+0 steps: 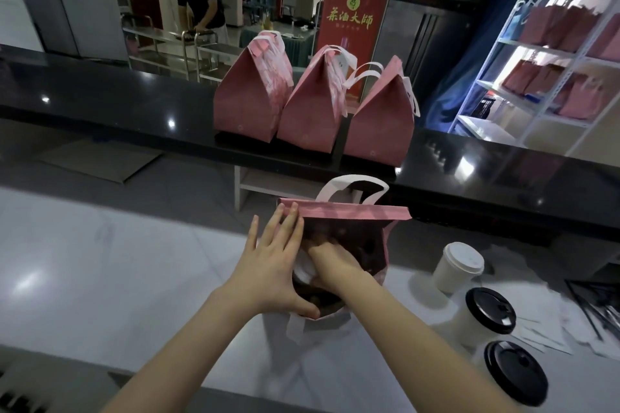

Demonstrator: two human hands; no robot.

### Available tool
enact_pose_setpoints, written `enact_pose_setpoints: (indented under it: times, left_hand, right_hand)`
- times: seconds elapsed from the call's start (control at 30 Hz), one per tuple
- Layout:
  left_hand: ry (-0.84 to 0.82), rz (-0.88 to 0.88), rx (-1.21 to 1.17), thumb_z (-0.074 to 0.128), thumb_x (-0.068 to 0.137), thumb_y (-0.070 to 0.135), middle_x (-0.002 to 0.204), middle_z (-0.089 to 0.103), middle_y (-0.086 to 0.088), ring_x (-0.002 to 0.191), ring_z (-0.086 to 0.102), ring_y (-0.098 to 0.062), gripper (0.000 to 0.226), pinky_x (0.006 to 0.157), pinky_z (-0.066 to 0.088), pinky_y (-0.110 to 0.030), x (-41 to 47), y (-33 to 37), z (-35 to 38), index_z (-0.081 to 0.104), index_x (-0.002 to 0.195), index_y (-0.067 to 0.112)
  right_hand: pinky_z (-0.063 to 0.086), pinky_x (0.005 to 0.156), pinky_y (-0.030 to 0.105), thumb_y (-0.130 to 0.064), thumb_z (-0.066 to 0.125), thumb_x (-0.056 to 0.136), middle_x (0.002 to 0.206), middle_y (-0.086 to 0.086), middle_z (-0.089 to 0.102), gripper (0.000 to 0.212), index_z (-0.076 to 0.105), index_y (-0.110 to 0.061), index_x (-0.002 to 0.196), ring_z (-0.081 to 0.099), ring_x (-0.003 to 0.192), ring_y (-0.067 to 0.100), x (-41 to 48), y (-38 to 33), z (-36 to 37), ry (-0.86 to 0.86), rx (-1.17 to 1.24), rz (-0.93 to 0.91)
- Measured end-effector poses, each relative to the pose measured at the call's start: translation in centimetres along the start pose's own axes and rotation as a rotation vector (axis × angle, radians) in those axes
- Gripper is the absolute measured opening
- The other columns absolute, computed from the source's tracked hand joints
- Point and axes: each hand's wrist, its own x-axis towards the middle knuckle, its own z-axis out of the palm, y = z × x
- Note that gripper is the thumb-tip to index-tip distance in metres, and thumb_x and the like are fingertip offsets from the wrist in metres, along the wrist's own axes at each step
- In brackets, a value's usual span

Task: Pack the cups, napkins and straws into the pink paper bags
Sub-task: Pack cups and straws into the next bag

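Observation:
An open pink paper bag (355, 213) with white handles stands on the white counter in front of me. My left hand (273, 261) lies flat against the bag's left rim, fingers straight, thumb on the near edge. My right hand (330, 260) reaches down inside the bag; its fingers are hidden in the dark interior beside a white cup lid (303, 270). To the right stand a white-lidded cup (458, 266) and two black-lidded cups (486, 317) (515, 374). White napkins (550, 329) and dark straws (600, 307) lie beyond them.
Three closed pink bags (250, 94) (310, 104) (382, 117) stand on the black raised ledge (100, 104) behind. A white shelf rack (536, 77) holding more pink bags is at the right. A person works at a metal cart far back left.

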Motion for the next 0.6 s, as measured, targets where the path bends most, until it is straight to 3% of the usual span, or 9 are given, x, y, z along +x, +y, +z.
enact_pose_setpoints:
  times: [0.27, 0.43, 0.5, 0.6]
  left_hand:
    - [-0.039, -0.004, -0.029, 0.051, 0.057, 0.086, 0.153, -0.036, -0.001, 0.134, -0.042, -0.017, 0.137, 0.116, -0.013, -0.053, 0.9, -0.5, 0.3, -0.024, 0.148, 0.016]
    - [-0.030, -0.050, -0.038, 0.053, 0.056, 0.086, 0.153, -0.036, -0.002, 0.135, -0.042, -0.017, 0.139, 0.115, -0.017, -0.051, 1.4, -0.4, 0.3, -0.023, 0.149, 0.017]
    - [-0.017, -0.082, -0.040, 0.053, 0.055, 0.087, 0.153, -0.035, -0.003, 0.134, -0.043, -0.018, 0.139, 0.113, -0.021, -0.050, 1.6, -0.4, 0.3, -0.022, 0.149, 0.017]
    - [-0.020, -0.109, -0.056, 0.055, 0.058, 0.085, 0.151, -0.038, -0.003, 0.132, -0.046, -0.019, 0.137, 0.111, -0.023, -0.053, 1.8, 0.1, 0.4, -0.025, 0.148, 0.019]
  right_hand:
    - [0.041, 0.105, 0.045, -0.022, 0.072, 0.079, 0.143, 0.008, 0.038, 0.075, 0.033, -0.025, 0.144, 0.043, 0.127, 0.034, 2.2, 0.8, 0.7, -0.053, 0.049, 0.006]
    - [0.041, 0.105, 0.044, -0.029, 0.072, 0.080, 0.149, 0.003, 0.033, 0.080, 0.029, -0.029, 0.147, 0.043, 0.128, 0.030, 0.6, 1.1, -1.6, -0.095, 0.053, -0.060]
    - [0.040, 0.105, 0.042, -0.033, 0.065, 0.086, 0.149, 0.002, 0.034, 0.070, 0.031, -0.028, 0.147, 0.043, 0.129, 0.028, -1.6, 1.4, -3.3, -0.025, 0.022, -0.124]
    - [0.043, 0.101, 0.033, -0.030, 0.056, 0.093, 0.136, -0.001, 0.051, 0.041, 0.053, -0.021, 0.133, 0.050, 0.120, 0.018, -6.6, 3.0, -5.7, 0.223, 0.066, -0.253]
